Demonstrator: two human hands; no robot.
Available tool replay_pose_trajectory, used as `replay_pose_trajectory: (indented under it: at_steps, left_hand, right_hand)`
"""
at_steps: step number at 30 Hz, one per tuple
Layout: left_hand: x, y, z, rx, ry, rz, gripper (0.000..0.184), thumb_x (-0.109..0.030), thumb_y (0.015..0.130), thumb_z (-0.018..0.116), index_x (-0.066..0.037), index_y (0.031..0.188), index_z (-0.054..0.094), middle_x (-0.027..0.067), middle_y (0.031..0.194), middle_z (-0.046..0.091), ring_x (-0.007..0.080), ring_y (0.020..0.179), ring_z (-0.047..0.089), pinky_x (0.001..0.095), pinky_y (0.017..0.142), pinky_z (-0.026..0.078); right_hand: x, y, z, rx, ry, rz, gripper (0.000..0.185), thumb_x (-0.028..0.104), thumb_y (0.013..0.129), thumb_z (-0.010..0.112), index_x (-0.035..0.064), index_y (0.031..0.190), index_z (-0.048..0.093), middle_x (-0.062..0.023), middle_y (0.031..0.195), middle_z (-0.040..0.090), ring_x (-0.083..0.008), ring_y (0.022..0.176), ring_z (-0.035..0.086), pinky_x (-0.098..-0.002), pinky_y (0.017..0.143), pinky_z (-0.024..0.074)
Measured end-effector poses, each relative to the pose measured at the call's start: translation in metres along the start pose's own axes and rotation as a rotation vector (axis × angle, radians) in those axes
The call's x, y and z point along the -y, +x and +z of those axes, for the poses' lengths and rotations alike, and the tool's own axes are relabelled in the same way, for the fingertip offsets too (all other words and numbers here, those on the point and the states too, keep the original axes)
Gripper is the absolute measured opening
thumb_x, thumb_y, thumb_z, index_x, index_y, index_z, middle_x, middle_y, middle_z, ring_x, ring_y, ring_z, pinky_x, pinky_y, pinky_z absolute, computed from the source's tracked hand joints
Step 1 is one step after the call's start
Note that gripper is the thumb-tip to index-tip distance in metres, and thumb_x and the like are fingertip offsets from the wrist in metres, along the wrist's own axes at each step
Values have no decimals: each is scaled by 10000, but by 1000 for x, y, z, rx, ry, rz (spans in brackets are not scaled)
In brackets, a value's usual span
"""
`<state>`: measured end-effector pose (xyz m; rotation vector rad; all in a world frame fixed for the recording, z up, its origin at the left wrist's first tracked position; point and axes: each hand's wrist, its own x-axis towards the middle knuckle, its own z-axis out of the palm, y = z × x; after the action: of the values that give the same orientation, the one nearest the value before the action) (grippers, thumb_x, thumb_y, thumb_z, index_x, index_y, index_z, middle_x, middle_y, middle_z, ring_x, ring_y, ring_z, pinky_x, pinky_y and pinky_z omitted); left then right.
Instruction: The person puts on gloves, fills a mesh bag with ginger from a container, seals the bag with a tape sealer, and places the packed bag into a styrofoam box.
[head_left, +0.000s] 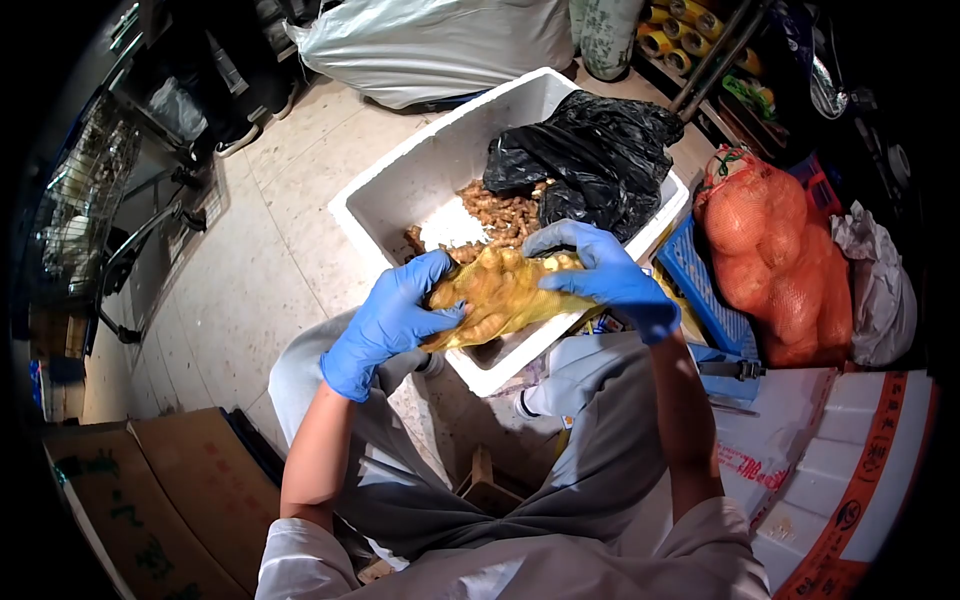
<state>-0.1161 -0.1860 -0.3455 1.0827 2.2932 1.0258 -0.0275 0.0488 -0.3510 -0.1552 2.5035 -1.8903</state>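
Note:
Both my hands wear blue gloves and grip a yellow mesh bag (495, 300) filled with pale, knobbly root pieces that look like ginger. My left hand (395, 320) holds the bag's left end, with the thumb on top. At the other end, my right hand (605, 275) has its fingers and thumb around the mesh. The bag hangs over the near part of a white foam box (390, 190). Brown roots (505, 215) lie inside the box, beside a white patch I cannot identify. A crumpled black plastic bag (585, 160) covers the box's right side.
Orange net sacks (775, 250) of round produce stand at the right, beside a blue plastic crate (705, 290). A large white sack (440, 50) is behind the box. Cardboard boxes (190, 500) lie near left; a wire cart (90, 190) and a person's legs (215, 70) are far left.

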Motion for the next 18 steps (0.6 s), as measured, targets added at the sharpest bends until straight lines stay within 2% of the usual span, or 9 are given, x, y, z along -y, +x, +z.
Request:
replay_pose_trajectory:
  at_steps: [2, 5, 8, 11, 13, 15, 17, 18]
  left_hand:
    - [4, 0, 2, -22, -36, 26, 381, -193, 647, 723, -3, 886, 494, 81, 715, 466, 130, 641, 401, 245, 624, 405]
    - [3, -1, 2, -30, -72, 40, 376, -191, 651, 719, -4, 886, 492, 80, 720, 463, 134, 645, 400, 247, 626, 404]
    - [7, -1, 1, -31, -69, 49, 365, -184, 655, 714, -4, 879, 488, 80, 715, 454, 133, 645, 394, 248, 622, 400]
    - [3, 0, 0, -7, -82, 61, 360, -184, 653, 711, -3, 860, 478, 84, 696, 433, 136, 637, 382, 254, 609, 392]
    - [2, 2, -1, 15, -98, 49, 364, -190, 650, 710, -2, 851, 472, 87, 685, 422, 141, 632, 376, 259, 602, 388]
    - [8, 3, -5, 130, 5, 92, 377, -207, 639, 709, -4, 833, 459, 92, 667, 398, 161, 614, 357, 277, 583, 375]
    - [10, 2, -7, 177, 1, 113, 381, -214, 635, 709, -6, 832, 458, 92, 667, 396, 170, 610, 348, 285, 577, 370]
    - [12, 1, -7, 228, -7, 134, 386, -221, 630, 709, -8, 831, 457, 92, 667, 393, 179, 605, 339, 293, 570, 365]
  right_hand:
    - [2, -2, 2, 36, -185, -86, 172, 160, 736, 622, 50, 865, 593, -88, 971, 531, -203, 961, 495, -305, 837, 387]
    - [3, 0, 1, 79, -229, -107, 193, 142, 702, 638, 63, 874, 601, -84, 989, 522, -225, 996, 473, -315, 845, 385]
    - [3, -5, 4, 64, -380, -218, 188, 126, 676, 642, 56, 845, 596, -85, 980, 522, -237, 960, 488, -315, 826, 391]
    - [8, -4, 8, 46, -438, -196, 161, 96, 652, 652, 23, 785, 602, -104, 960, 537, -236, 929, 495, -308, 807, 397]
    - [4, -2, 7, 63, -405, -247, 149, 88, 659, 642, 15, 780, 596, -103, 937, 541, -237, 910, 501, -312, 794, 402]
    - [-1, -1, 7, 84, -370, -305, 138, 80, 666, 632, 8, 776, 590, -101, 914, 546, -238, 891, 508, -316, 782, 407]
    - [-5, 0, 7, 126, -186, -332, 154, 116, 698, 625, 22, 805, 567, -91, 838, 553, -243, 838, 519, -329, 738, 413]
    - [-2, -3, 10, 157, -101, -250, 106, 94, 744, 590, 11, 801, 558, -78, 821, 555, -192, 795, 532, -296, 715, 415]
